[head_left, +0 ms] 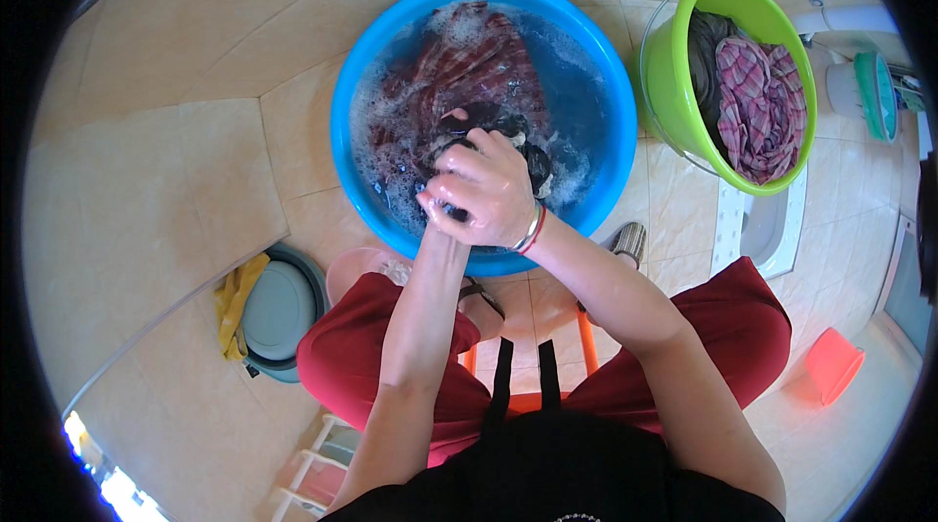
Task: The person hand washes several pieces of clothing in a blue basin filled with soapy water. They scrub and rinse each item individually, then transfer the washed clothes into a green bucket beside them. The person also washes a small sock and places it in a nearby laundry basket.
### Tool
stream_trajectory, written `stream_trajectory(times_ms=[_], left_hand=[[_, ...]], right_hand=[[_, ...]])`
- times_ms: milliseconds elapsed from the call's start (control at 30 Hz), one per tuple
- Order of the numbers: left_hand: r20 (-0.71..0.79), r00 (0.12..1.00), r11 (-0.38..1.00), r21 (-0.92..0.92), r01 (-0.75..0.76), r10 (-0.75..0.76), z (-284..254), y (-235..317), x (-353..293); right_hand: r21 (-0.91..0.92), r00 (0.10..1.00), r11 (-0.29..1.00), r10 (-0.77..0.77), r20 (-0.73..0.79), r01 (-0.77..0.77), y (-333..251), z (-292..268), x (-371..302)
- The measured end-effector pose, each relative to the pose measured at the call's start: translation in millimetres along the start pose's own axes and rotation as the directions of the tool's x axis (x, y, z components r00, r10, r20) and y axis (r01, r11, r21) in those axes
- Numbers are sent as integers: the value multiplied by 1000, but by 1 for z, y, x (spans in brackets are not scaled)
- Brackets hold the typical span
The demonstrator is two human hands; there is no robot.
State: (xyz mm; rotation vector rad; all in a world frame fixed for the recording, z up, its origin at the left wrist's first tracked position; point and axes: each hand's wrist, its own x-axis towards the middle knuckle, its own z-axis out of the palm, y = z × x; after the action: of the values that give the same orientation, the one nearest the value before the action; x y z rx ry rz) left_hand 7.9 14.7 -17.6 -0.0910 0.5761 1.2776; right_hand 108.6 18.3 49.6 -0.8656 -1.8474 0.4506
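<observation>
Soapy water and wet clothes fill a round blue basin [344, 122] before me. Over its near side my right hand [489, 185], wearing bracelets at the wrist, is closed on a dark wet garment [537, 163] with some whitish parts. My left hand [445, 227] presses against it from below; most of its fingers are hidden behind the right hand, but it seems closed on the same garment. Part of that garment hangs into the water. Beyond the hands, a reddish-brown striped cloth [479, 63] lies soaked among the suds.
A green bucket [672, 83] at the right holds a pink plaid cloth [752, 102] and a dark cloth. Behind it is a white squat toilet [772, 229]. Left of my knee are a grey-green basin [278, 312], a yellow cloth [237, 307] and a pink basin [350, 273].
</observation>
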Motion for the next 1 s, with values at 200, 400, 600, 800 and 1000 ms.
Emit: stream_trajectory(times_ms=[200,400,600,800,1000], left_hand=[[-124,969,968,164,-191,213,-8,-11,-5],[-222,923,759,643,-104,315,13,16,-11],[175,862,32,976,-216,476,-29,32,1],[228,913,-566,824,4,339,-65,13,24],[33,966,-683,714,156,255,-77,1,41]], right_hand=[[93,996,994,61,-63,-55,25,-1,2],[-389,996,919,83,38,-62,104,-33,-11],[-692,945,704,311,99,-160,127,-62,-21],[-730,844,673,456,283,-119,97,-8,-35],[-746,734,661,547,403,-83,140,32,-81]])
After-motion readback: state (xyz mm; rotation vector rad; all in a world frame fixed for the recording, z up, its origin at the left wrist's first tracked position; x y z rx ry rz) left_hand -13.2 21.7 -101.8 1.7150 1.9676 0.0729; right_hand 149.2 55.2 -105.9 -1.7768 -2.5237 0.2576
